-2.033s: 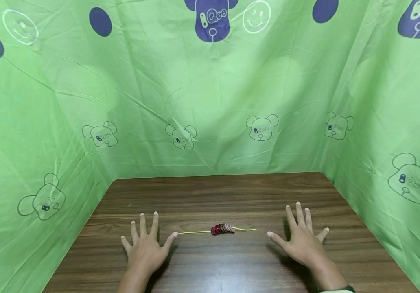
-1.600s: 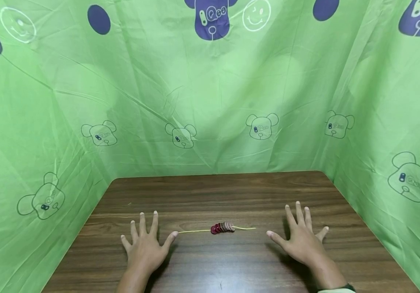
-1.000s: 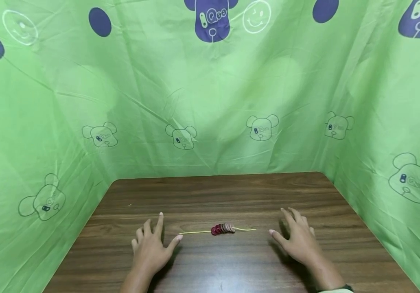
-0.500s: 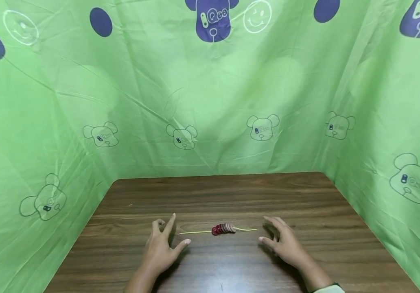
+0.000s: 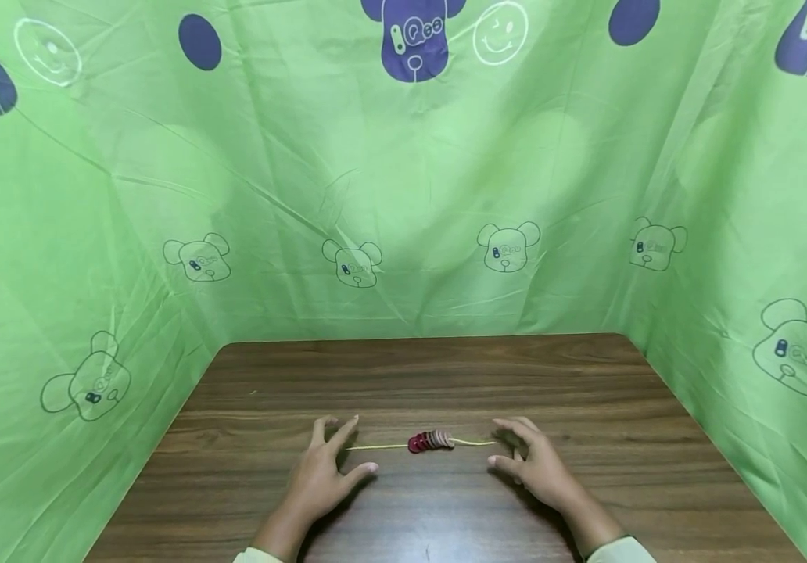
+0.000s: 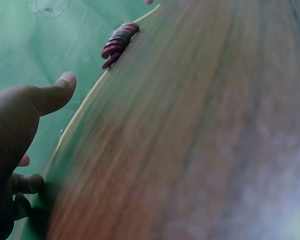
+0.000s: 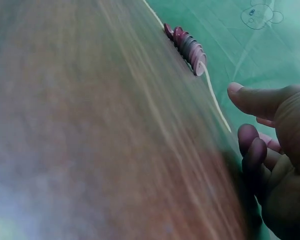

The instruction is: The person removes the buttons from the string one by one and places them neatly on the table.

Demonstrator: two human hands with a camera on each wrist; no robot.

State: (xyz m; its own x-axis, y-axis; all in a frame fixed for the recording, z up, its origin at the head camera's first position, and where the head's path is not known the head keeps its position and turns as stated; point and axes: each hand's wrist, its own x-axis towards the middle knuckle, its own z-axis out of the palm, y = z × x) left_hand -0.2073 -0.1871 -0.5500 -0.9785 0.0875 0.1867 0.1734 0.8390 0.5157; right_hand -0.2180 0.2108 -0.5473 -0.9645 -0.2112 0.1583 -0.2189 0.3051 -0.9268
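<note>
Head view: the yellow cord [image 5: 378, 447], strung with flat round discs [image 5: 432, 441], lies crosswise on the wood-grained tabletop [image 5: 417, 383] between the left hand [image 5: 317, 473] and right hand [image 5: 543, 469], fingers parted, holding nothing.

Left wrist: glossy dark-red discs lean overlapped.

Right wrist: paler discs; cord end just beside the right hand.

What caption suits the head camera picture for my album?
Left hand and right hand at either end of a yellow cord threaded through reddish discs on a wood-grained tabletop.
</note>
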